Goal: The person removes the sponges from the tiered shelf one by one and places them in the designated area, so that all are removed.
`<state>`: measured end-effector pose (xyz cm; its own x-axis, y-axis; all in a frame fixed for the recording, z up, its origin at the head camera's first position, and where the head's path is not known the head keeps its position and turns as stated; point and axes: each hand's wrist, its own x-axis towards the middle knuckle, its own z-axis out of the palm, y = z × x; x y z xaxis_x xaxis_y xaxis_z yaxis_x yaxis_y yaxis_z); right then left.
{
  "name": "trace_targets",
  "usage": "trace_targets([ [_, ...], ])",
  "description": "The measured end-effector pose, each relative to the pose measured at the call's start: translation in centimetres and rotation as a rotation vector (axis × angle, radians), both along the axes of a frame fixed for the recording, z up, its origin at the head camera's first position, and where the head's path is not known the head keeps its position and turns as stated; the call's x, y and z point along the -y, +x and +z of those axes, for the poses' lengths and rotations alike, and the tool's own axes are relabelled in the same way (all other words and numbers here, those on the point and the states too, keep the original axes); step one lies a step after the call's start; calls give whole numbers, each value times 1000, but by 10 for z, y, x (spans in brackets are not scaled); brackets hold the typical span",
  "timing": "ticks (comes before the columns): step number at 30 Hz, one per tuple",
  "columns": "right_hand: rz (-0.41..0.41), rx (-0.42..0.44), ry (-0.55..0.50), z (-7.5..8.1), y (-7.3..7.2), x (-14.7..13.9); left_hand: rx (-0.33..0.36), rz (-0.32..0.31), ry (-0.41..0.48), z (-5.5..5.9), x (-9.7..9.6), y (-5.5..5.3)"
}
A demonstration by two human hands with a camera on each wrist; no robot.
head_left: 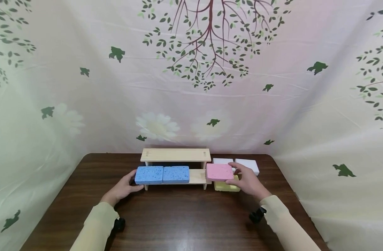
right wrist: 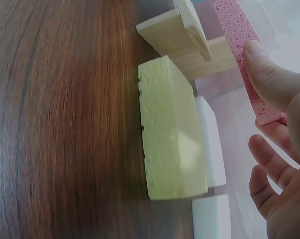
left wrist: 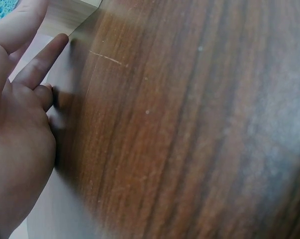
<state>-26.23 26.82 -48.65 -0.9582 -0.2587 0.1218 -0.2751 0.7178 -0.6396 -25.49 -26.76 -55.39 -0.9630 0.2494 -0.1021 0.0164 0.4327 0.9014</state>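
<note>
Right hand: the person's right hand (head_left: 249, 179) pinches the right end of a pink sponge (head_left: 219, 172), thumb on the near side and at least one finger on the far side.
Pink sponge: it is held up off the table, level or nearly so, just past the two blue ones at the right end of the shelf (head_left: 175, 154); from the right wrist it hangs clear above the yellow sponge (right wrist: 177, 139).
Left hand: the left hand (head_left: 122, 190) is at the left end of the blue row, thumb and fingers spread about the corner of the left blue sponge (head_left: 149, 174); I cannot tell whether it grips or merely touches.
Blue pair: the left one and the right blue sponge (head_left: 176, 174) lie flat, end to end, on the shelf's lower front board, with bare wood to their right.
Shelf: pale wood in two steps, the higher board at the back, standing near the table's far edge.
Yellow sponge: it rests on the table beside the shelf's right end, partly hidden from above by the pink one.
White blocks: a left white block (head_left: 222, 161) and a right white block (head_left: 247, 165) lie behind the yellow sponge.
Table: dark brown wood grain, glossy; the table (head_left: 185, 219) shines near the person.
Sleeves: both pale cream, the left sleeve (head_left: 98, 219) and the right sleeve (head_left: 277, 212).
Backdrop: a pale cloth (head_left: 273, 115) printed with green leaves, daisies and an upside-down tree.
</note>
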Motion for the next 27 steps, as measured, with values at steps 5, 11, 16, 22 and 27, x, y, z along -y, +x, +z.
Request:
trace_targets([
  [5, -24, 19, -16, -1, 4, -14, -6, -4, 8, -3, -1, 2],
  [11, -60, 35, -43, -4, 8, -31, -4, -8, 12, -7, -2, 3],
  [16, -89, 47, -51, -8, 13, -46, -1, -13, 7, -6, -1, 4],
  [22, -88, 36, -57, -9, 16, -65, -6, -14, 8, -1, 1, 2],
  [27, -108, -9, 7, -11, 15, -85, 2, -14, 10, 2, 0, -1],
])
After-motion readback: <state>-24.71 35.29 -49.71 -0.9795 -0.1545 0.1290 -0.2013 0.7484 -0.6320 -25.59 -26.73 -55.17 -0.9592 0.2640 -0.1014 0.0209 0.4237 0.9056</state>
